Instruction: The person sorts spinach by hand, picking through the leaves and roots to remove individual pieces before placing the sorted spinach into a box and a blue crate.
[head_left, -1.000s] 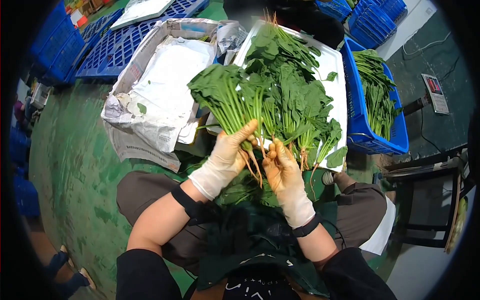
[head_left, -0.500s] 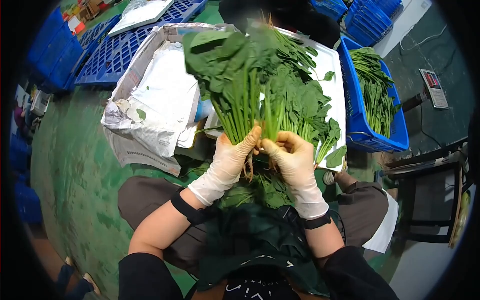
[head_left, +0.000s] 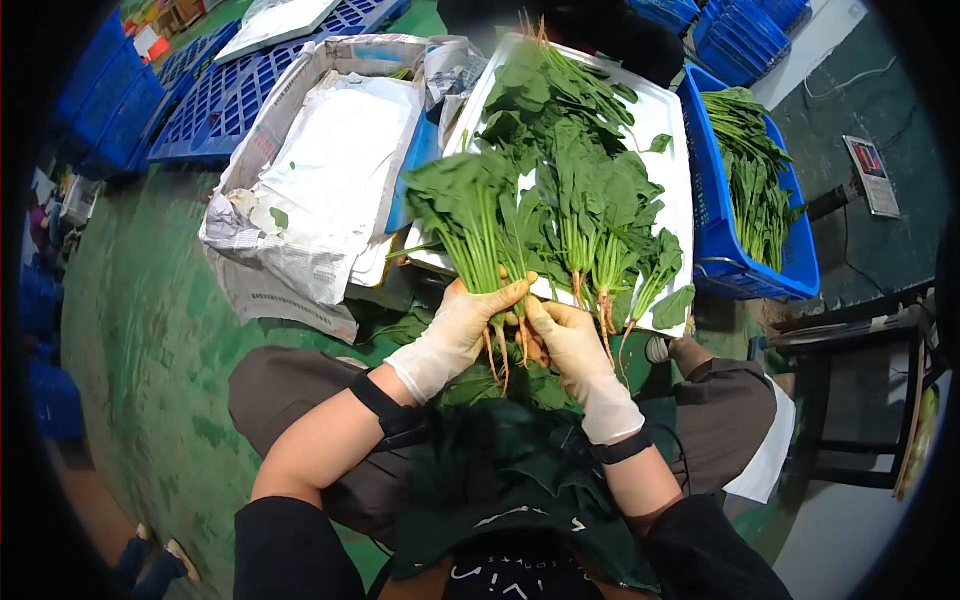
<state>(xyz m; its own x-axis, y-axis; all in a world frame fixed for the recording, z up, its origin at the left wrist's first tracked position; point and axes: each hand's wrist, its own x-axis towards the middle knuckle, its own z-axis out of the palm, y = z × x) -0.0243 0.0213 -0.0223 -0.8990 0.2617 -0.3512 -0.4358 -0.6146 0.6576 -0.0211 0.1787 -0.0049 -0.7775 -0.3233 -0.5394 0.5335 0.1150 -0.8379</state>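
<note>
A bunch of leafy greens (head_left: pixel 465 205) is held by its stems in my gloved left hand (head_left: pixel 460 325), roots hanging below the fingers. My gloved right hand (head_left: pixel 572 345) is close against it, thumb and fingers pressed together near the stem bases at the bunch's right side; what those fingers pinch is partly hidden. Just beyond the hands, more greens with reddish roots (head_left: pixel 595 220) lie on a white tray (head_left: pixel 672 205). Loose greens (head_left: pixel 485 388) are in my lap area, below the hands.
A newspaper-lined box (head_left: pixel 260 150) with white sheets stands at the left. On the right is a blue crate (head_left: pixel 712 215) full of greens, with a scale (head_left: pixel 873 178) beyond it. Blue pallets (head_left: pixel 205 115) lie at the back left. Someone's feet (head_left: pixel 180 560) show at lower left.
The held bunch has come lower and toward me, and both hands have dropped slightly. More of the greens and roots on the white tray now shows.
</note>
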